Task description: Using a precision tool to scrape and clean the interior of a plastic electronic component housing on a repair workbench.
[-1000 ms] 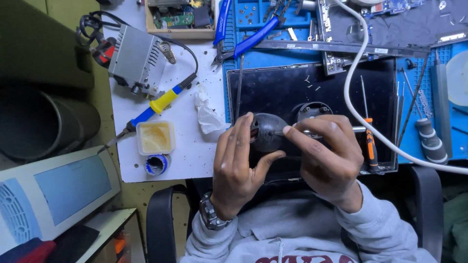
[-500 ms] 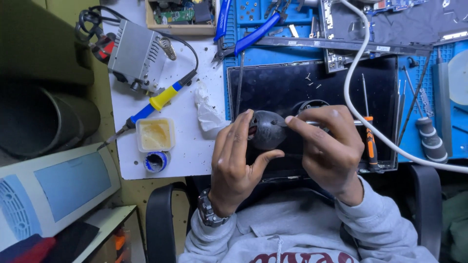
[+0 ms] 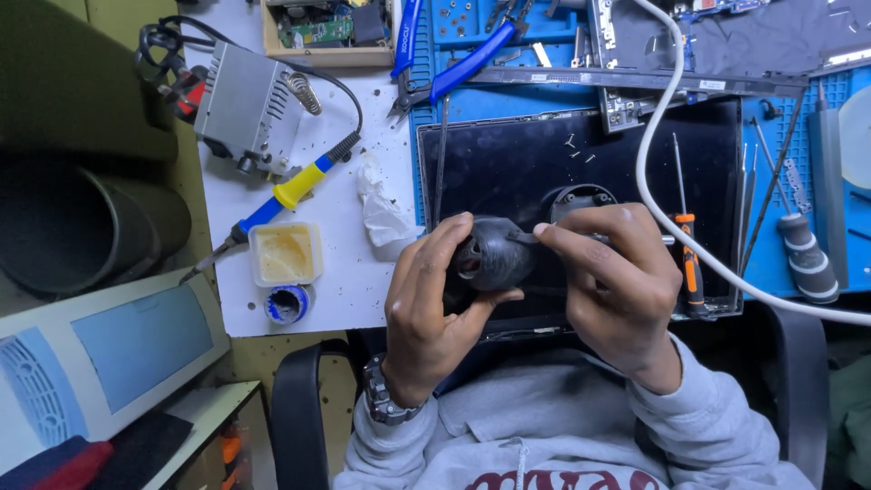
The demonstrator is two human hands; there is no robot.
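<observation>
Centre frame: left hand (image 3: pixel 426 308) cups a small rounded black housing (image 3: pixel 494 256), fingers curled round it. Right hand (image 3: pixel 617 281) pinches a thin tool at its edge. Looks light, rigid, smooth plastic; best gripped round the body.

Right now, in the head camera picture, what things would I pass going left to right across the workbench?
Dark tube → yellow-handled soldering iron → crumpled white tissue → left hand → round black part → right hand → orange-handled screwdriver → grey-handled tool.
</observation>
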